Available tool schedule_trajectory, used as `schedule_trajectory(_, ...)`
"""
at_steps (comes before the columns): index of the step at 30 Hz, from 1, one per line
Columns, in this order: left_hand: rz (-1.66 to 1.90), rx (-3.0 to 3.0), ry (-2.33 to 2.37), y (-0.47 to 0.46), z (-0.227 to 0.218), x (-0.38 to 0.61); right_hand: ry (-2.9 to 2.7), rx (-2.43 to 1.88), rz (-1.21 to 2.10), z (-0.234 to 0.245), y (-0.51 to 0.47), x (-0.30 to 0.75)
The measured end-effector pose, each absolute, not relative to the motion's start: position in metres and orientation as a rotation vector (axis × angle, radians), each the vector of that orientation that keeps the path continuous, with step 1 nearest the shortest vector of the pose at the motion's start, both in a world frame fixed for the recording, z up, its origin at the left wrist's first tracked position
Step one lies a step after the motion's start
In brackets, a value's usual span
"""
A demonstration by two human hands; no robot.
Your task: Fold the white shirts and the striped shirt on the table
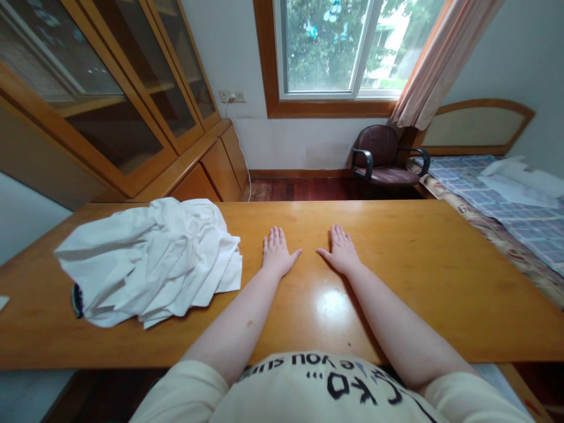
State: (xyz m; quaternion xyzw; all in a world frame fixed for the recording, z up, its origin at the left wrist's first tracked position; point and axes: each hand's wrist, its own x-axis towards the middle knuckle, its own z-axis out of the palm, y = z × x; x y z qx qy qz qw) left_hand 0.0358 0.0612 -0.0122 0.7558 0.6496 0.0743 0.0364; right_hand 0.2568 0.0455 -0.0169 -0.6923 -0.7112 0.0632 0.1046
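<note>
My left hand [278, 254] lies flat on the wooden table [418, 282], fingers stretched forward and thumb out to the right. To its right, my right hand [342, 251] rests palm down on the same tabletop, its thumb pointing left. Both are open and hold nothing. A crumpled pile of white cloth [167, 258] sits on the table left of my left hand, apart from it. Its folds hide what kind of piece it is. At the pile's lower left a small dark, banded thing [77, 301] sticks out from under the cloth.
A glass-door cabinet [176, 141] stands beyond the table's left side. Past the far edge are a dark red armchair [381, 155] and a window [326, 47] with a pink curtain [445, 64]. A bed [520, 194] adjoins the right. A white scrap [3, 302] lies far left.
</note>
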Motion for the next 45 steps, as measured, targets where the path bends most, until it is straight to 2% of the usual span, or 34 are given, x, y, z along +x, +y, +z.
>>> schedule_trajectory(10, 0.116, 2.287, 1.998, 0.0644, -0.0137, 0.0353, -2.154, -2.113, 0.226, -0.0161, 0.047, 0.2546)
schedule_trajectory(45, 0.097, 2.289, 2.002, 0.064, -0.0113, 0.0357, -2.186, -2.153, 0.219, -0.0119, 0.0456, 0.2535)
